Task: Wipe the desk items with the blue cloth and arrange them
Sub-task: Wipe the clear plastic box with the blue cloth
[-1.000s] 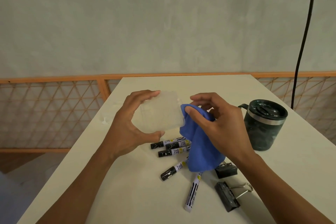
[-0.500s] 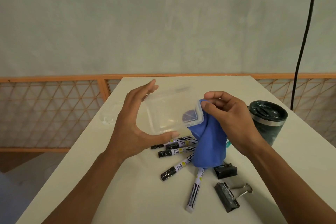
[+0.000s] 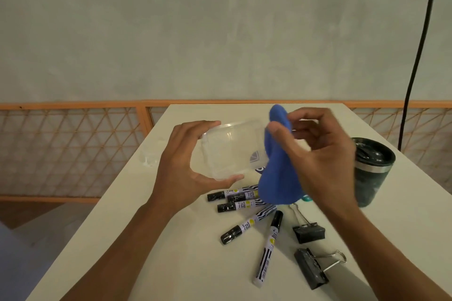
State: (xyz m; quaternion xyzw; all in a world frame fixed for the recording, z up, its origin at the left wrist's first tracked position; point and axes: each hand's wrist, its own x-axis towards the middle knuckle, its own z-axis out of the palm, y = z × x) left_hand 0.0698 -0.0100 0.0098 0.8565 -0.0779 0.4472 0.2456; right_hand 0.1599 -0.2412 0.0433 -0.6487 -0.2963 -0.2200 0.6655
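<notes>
1. Right hand [image 3: 322, 161] has risen since 0.5 s ago; my thumb and fingers pinch the blue cloth [image 3: 276, 178] at the clear box [image 3: 232, 149], right end.
2. My left hand [image 3: 181, 173] grips the box between spread fingers and thumb, above the table [image 3: 171, 264].
3. Beneath: markers [image 3: 247, 203], binder clips [image 3: 309, 232]; mug [image 3: 371, 171] to the right.

A plain grey wall [image 3: 195, 32] fills the upper half, and a black cable [image 3: 420, 44] hangs down it at the right. Below runs an orange railing [image 3: 73, 149] with diamond lattice, behind the white table [image 3: 171, 264]. Brown floor [image 3: 36, 210] shows at lower left.
</notes>
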